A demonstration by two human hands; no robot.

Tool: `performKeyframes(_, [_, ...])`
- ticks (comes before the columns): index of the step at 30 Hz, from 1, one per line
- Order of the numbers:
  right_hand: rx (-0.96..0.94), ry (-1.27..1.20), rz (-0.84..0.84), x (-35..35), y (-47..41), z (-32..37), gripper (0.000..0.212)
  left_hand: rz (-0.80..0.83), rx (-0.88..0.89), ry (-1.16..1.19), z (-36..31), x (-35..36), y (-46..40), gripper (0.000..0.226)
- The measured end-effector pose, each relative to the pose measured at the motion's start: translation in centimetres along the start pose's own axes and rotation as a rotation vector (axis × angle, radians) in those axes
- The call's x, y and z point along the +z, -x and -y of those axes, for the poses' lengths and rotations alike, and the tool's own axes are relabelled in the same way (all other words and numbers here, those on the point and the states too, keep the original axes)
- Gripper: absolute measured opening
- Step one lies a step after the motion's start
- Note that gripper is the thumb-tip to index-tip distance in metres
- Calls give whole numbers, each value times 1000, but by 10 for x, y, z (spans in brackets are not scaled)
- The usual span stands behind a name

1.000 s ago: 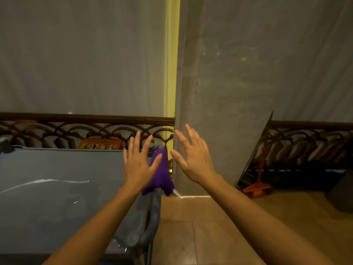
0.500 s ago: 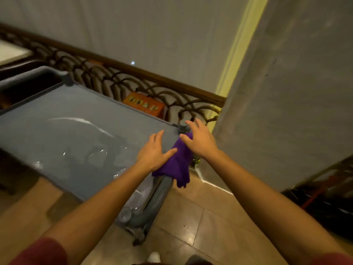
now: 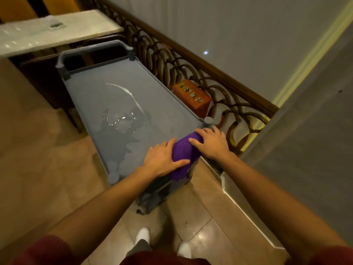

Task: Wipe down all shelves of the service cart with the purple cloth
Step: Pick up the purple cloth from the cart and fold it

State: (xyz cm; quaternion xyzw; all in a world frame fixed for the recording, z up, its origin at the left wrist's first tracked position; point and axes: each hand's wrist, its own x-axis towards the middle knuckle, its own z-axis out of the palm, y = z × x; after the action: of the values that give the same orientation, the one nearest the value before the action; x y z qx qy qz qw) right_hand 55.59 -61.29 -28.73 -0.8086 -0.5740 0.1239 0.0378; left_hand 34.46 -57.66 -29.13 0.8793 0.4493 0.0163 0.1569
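Along the wall side of a tiled floor (image 3: 47, 169), beside an ornate wooden railing (image 3: 191, 60), the service cart (image 3: 99, 81) is seen from above, its long axis running away from the viewer toward a pale table (image 3: 57, 29) at the far end. Only the grey top shelf (image 3: 118, 96) is plainly visible; the lower shelves are hidden beneath it. A puddle of water (image 3: 120, 121) is spread across the middle of this shelf, well apart from the hands. An orange box (image 3: 193, 96) is lodged behind the railing.

At the near end of the cart, the purple cloth (image 3: 184, 150) is draped over the end rail, bunched into a roll whose long axis lies along that rail, with its lower edge hanging off toward the floor. It is bracketed by both hands. The left hand (image 3: 162, 159) is laid on its left side, fingers (image 3: 168, 145) extended and slightly spread, thumb pressed across the cloth. The right hand (image 3: 212, 144) is laid on its right side, fingers (image 3: 200, 131) straight and resting on the fabric. Neither hand is seen curled round the cloth.

The cloth lies directly under the fingers, and both hands are about equally near; the wet patch lies ahead and to the left, so the coming stroke is judged to run forward along the shelf.
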Motion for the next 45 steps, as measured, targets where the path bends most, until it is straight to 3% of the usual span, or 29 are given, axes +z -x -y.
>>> performKeyframes(5, [-150, -66, -64, -7, 0, -3, 53, -38, 0, 11, -7, 3, 9, 80])
performKeyframes(10, [-222, -344, -208, -8, 7, 6, 21, -134, 53, 98, -4, 0, 13, 60])
performKeyframes(18, [-128, -769, -230, -38, -6, 13, 33, -84, -22, 692, 8, -59, 21, 47])
performKeyframes(22, [-195, -838, -167, -49, -5, 14, 38, 12, -18, 787, 11, -100, 27, 46])
performKeyframes(24, [-368, -821, -29, -63, 0, 26, 50, 126, 26, 716, 15, -120, 29, 52])
performKeyframes(28, [-597, -700, 552, -76, 15, 70, 72, 286, 129, 693, 23, -141, 32, 59])
performKeyframes(30, [-620, -622, 595, -68, 19, 88, 69, 276, 137, 705, 35, -147, 37, 60])
performKeyframes(33, [-593, -676, 502, -53, 25, 106, 42, 215, 102, 699, 61, -150, 51, 62])
performKeyframes(37, [-474, -863, 416, -48, 32, 130, 28, -72, 57, 700, 97, -144, 74, 64])
performKeyframes(40, [-388, -1040, 399, -49, 46, 158, 30, -289, -37, 896, 121, -135, 90, 63])
performKeyframes(42, [-354, -1130, 395, -47, 56, 180, 31, -306, -117, 1105, 138, -129, 101, 64])
performKeyframes(45, [-299, -1223, 336, -39, 74, 214, 28, -179, -166, 1330, 164, -123, 119, 68])
